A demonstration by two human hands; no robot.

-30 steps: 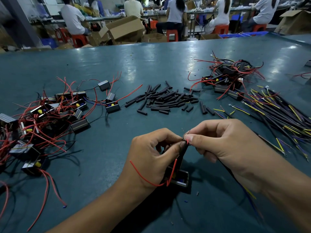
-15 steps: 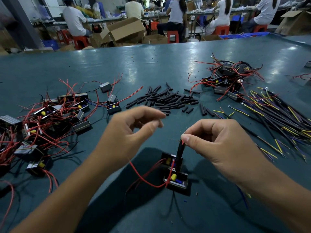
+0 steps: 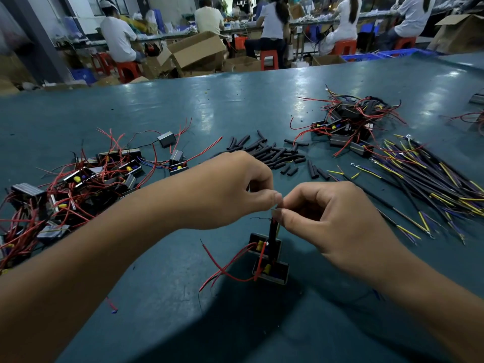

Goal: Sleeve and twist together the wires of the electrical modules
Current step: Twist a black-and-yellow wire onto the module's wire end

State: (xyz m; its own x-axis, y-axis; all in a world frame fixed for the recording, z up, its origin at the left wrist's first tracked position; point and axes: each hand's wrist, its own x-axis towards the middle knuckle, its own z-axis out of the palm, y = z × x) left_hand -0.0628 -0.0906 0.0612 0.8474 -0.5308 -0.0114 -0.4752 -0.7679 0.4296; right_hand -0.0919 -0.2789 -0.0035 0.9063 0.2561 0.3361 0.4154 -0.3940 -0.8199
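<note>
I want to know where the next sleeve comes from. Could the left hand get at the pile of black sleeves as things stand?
Probably yes, once it lets go. The pile of black sleeves lies on open table just beyond the left hand, nothing between. For now that hand is pinching wire ends with the right hand.

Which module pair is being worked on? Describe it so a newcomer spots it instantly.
On the green table, look below the two hands meeting at centre. Two open black modules sit there by themselves, a black sleeve rising to the fingertips; all the other modules lie in heaps.
</note>
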